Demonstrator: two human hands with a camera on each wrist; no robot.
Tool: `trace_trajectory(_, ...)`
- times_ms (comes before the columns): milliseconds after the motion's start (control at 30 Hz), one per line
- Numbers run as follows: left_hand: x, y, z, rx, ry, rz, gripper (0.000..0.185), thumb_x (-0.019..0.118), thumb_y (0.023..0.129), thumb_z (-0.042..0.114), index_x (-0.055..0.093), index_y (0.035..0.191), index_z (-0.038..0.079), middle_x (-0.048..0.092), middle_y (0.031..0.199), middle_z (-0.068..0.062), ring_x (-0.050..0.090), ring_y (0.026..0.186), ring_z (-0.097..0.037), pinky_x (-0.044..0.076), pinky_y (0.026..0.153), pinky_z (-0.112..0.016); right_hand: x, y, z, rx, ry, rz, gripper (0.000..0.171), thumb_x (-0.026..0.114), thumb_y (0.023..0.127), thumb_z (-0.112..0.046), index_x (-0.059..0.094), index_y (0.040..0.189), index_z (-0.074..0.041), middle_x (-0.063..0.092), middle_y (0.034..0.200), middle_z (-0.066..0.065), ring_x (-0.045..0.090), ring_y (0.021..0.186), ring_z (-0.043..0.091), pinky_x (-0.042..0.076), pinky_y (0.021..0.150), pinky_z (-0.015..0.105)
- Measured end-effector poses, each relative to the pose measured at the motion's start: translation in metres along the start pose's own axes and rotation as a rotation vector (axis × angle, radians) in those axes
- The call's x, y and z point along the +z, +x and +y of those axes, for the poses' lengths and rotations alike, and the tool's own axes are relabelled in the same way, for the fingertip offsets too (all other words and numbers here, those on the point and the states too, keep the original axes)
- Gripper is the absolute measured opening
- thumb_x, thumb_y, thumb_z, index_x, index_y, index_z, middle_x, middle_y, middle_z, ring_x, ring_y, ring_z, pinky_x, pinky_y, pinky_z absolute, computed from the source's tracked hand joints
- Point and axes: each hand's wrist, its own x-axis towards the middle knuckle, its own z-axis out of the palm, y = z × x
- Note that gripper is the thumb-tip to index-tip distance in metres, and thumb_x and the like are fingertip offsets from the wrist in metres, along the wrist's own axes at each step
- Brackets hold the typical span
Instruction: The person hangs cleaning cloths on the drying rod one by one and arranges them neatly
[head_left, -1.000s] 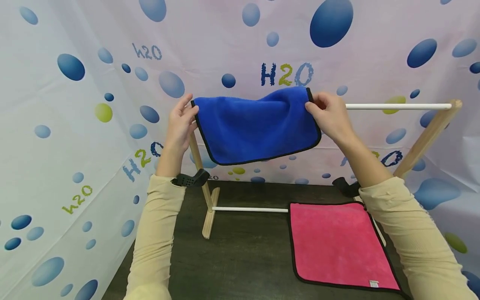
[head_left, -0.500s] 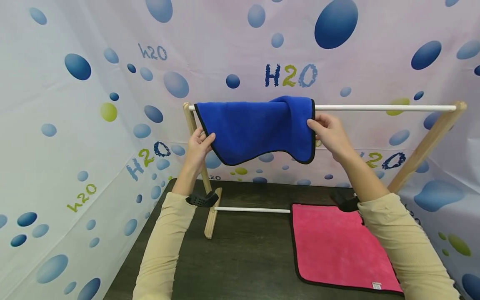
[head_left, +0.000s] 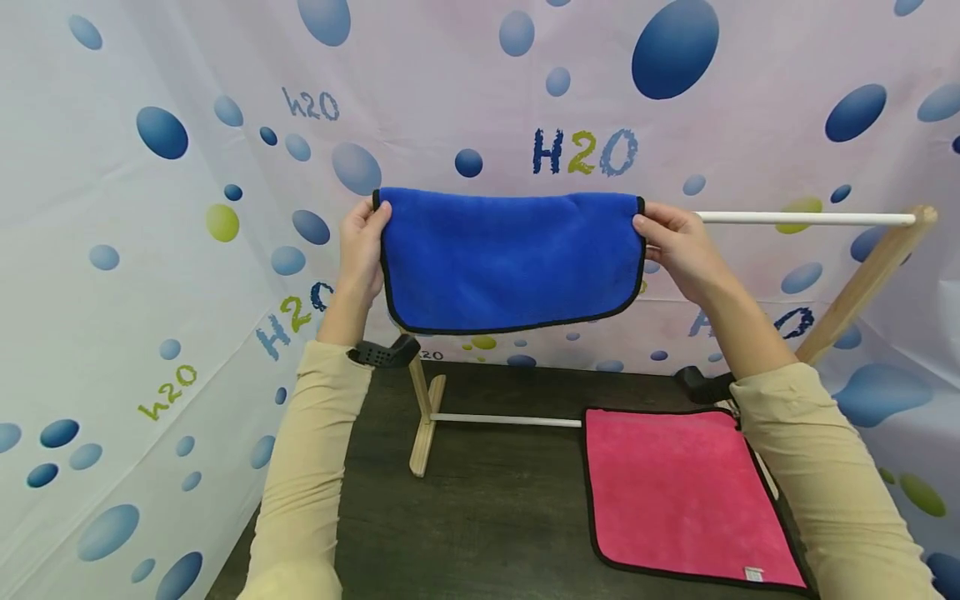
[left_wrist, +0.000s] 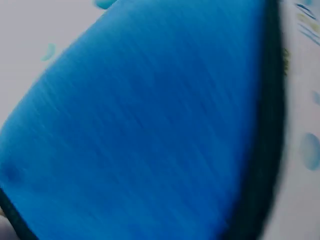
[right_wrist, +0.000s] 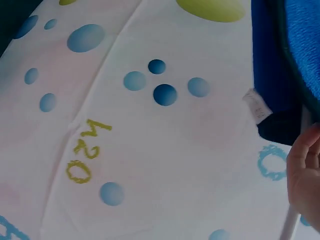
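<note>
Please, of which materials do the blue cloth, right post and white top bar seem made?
Blue cloth: soft matte fabric, perhaps microfiber, given its fuzzy surface. Right post: probably wood, matte, by its tan colour. White top bar: smooth plastic or painted metal; the even surface leaves it open.

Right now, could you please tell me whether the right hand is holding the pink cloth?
No, the right hand pinches the blue cloth, while the pink cloth lies spread below.
</note>
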Motion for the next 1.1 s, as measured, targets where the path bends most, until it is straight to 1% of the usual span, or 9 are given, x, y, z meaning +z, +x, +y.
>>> trace_trajectory(133,0.003,0.016,0.016,-0.108,-0.017,-0.029,0.014,0.046,0.095,0.011,0.056,0.093,0.002,0.051,0.079,-0.003,0.052,0.065,-0.01,0.043,0.06,-0.019,0.007,0.005,-0.006,0.024,-0.043,0.112,0.021,0.053,0.092,-0.014,0.062,0.11,-0.009,0.06,0.079,-0.001,0.056,0.068,0.009,0.048,0.063,0.018)
trace_trajectory(233,0.0,0.017,0.016,-0.177,0.014,-0.067,0.019,0.044,0.096,0.013,0.054,0.105,0.0,0.051,0.087,-0.004,0.051,0.071,-0.01,0.043,0.065,-0.019,0.011,0.004,-0.008,0.067,-0.109,0.159,0.027,0.052,0.093,-0.016,0.054,0.117,-0.004,0.061,0.078,-0.004,0.056,0.067,0.007,0.047,0.063,0.017)
trace_trajectory(300,-0.003,0.015,0.012,-0.193,0.035,-0.071,0.023,0.043,0.097,0.013,0.053,0.112,0.0,0.052,0.09,-0.003,0.051,0.073,-0.011,0.043,0.067,-0.02,0.012,0.002,-0.005,0.1,-0.204,0.157,0.027,0.051,0.093,-0.017,0.051,0.115,-0.002,0.062,0.077,-0.006,0.057,0.066,0.006,0.048,0.063,0.017)
trace_trajectory(433,-0.011,0.006,0.004,-0.164,0.063,-0.074,0.024,0.045,0.095,0.009,0.052,0.115,-0.001,0.056,0.09,-0.002,0.053,0.075,-0.011,0.044,0.07,-0.021,0.011,-0.005,0.005,0.125,-0.427,0.146,0.027,0.05,0.094,-0.019,0.05,0.111,0.002,0.06,0.075,-0.012,0.057,0.066,0.003,0.049,0.064,0.016)
trace_trajectory(533,-0.014,-0.002,-0.002,-0.123,0.082,-0.069,0.023,0.047,0.093,0.003,0.052,0.115,-0.002,0.059,0.093,-0.001,0.057,0.079,-0.011,0.046,0.073,-0.02,0.009,-0.01,0.013,0.121,-0.508,0.125,0.033,0.049,0.094,-0.021,0.05,0.113,0.006,0.059,0.076,-0.013,0.058,0.068,0.002,0.049,0.065,0.016)
trace_trajectory(700,-0.018,-0.019,-0.021,-0.068,0.135,-0.081,0.032,0.047,0.093,0.002,0.046,0.124,-0.004,0.06,0.101,-0.002,0.059,0.089,-0.012,0.047,0.08,-0.022,0.003,-0.018,0.022,0.128,-0.552,0.02,0.036,0.049,0.094,-0.02,0.05,0.114,0.009,0.059,0.079,-0.012,0.058,0.074,0.002,0.049,0.068,0.016)
trace_trajectory(900,-0.029,-0.037,-0.044,-0.133,0.233,-0.12,0.04,0.05,0.092,0.003,0.041,0.13,-0.004,0.061,0.101,0.003,0.059,0.088,-0.008,0.046,0.077,-0.021,0.0,-0.024,0.026,0.147,-0.591,-0.083,0.035,0.05,0.094,-0.019,0.052,0.115,0.009,0.06,0.087,-0.008,0.058,0.082,0.003,0.048,0.075,0.019)
trace_trajectory(1000,-0.031,-0.038,-0.047,-0.14,0.271,-0.122,0.038,0.051,0.092,0.004,0.044,0.127,-0.005,0.061,0.096,0.007,0.06,0.086,-0.006,0.047,0.078,-0.022,-0.002,-0.025,0.025,0.123,-0.606,-0.096,0.033,0.05,0.094,-0.017,0.052,0.115,0.009,0.06,0.088,-0.008,0.057,0.081,0.004,0.047,0.074,0.019)
trace_trajectory(1100,-0.029,-0.035,-0.041,-0.103,0.27,-0.103,0.034,0.051,0.092,0.006,0.046,0.124,-0.006,0.062,0.093,0.007,0.061,0.085,-0.008,0.049,0.08,-0.025,-0.003,-0.024,0.023,0.078,-0.601,-0.076,0.031,0.05,0.094,-0.014,0.053,0.112,0.011,0.06,0.084,-0.011,0.056,0.077,0.004,0.047,0.071,0.017)
